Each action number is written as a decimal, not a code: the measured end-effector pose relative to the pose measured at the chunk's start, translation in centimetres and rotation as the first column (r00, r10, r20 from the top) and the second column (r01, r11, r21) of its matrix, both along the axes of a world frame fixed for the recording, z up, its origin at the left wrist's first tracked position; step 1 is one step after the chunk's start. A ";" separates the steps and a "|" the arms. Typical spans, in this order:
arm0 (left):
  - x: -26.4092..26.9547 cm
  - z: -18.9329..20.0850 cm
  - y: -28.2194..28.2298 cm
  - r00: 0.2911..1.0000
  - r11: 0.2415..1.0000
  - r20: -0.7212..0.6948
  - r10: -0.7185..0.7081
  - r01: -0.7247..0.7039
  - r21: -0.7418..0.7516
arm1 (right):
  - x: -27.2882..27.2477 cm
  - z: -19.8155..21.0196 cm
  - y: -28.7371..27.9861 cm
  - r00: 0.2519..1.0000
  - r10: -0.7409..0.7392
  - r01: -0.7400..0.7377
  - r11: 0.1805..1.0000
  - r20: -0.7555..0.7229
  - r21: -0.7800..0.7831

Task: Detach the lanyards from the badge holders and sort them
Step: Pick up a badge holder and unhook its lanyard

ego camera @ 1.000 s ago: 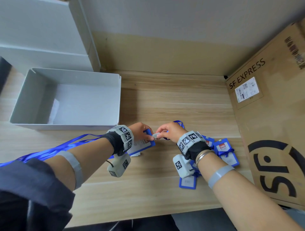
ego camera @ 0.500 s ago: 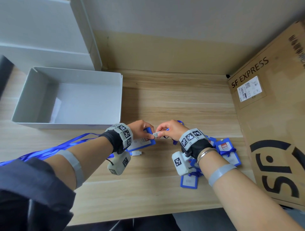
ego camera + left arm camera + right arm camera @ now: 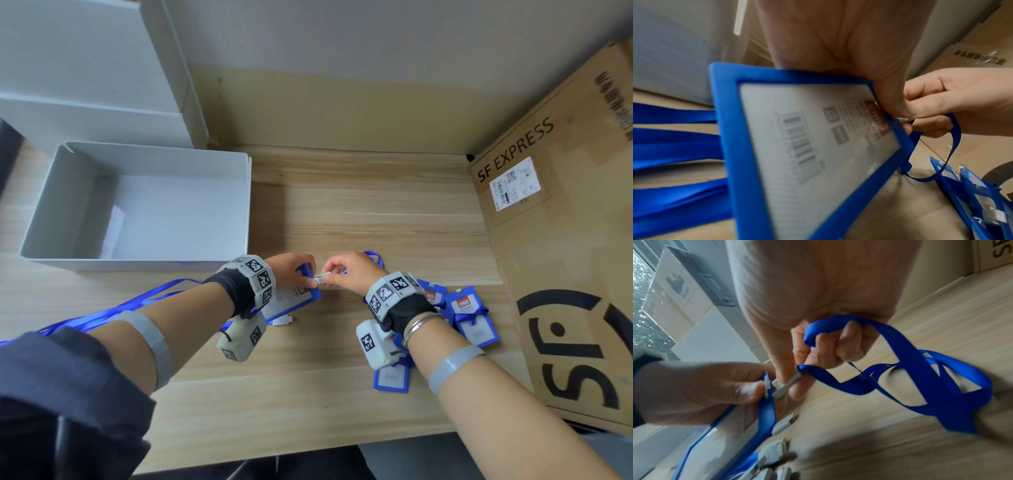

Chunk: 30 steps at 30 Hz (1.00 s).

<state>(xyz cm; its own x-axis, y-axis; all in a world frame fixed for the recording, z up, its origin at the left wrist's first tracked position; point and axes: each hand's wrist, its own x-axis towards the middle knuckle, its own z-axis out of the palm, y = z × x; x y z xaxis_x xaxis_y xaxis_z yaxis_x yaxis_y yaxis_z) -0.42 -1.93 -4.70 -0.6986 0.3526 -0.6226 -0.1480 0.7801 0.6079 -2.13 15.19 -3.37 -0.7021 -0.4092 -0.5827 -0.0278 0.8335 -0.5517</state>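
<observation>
My left hand grips a blue-framed badge holder by its top edge, just above the table. The holder fills the left wrist view, its printed card facing the camera. My right hand pinches the grey clip at the holder's top edge. In the right wrist view the clip sits between thumb and forefinger, and the blue lanyard runs from it through the curled fingers and loops down to the table. A pile of badge holders with lanyards lies under my right wrist.
Several loose blue lanyards trail left under my left forearm. A white open box stands at the back left, and a large SF EXPRESS carton walls the right side. One loose grey clip lies on the wooden table.
Both hands have stayed together at the clip, drifting slightly away from me. The grips look the same.
</observation>
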 end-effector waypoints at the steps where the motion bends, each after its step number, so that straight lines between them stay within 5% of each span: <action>1: 0.1 0.0 0.2 1.000 1.000 -0.004 -0.006 0.006 -0.013 | 0.1 0.0 0.0 1.000 -0.010 0.010 1.000 -0.009 0.016; 15: 0.0 0.0 1.1 0.994 0.998 -0.100 0.041 -0.045 -0.038 | 0.6 -0.3 -0.4 0.991 -0.132 0.132 0.991 -0.012 0.022; 19: 0.0 -0.3 0.9 0.992 0.993 -0.057 0.111 -0.113 -0.034 | 0.1 -1.5 0.4 0.946 -0.323 0.323 0.946 0.021 0.010; 30: 1.0 -1.4 -0.9 0.987 0.987 0.030 0.157 -0.156 -0.042 | -0.9 -4.9 2.6 0.902 -0.404 0.432 0.849 -0.155 0.305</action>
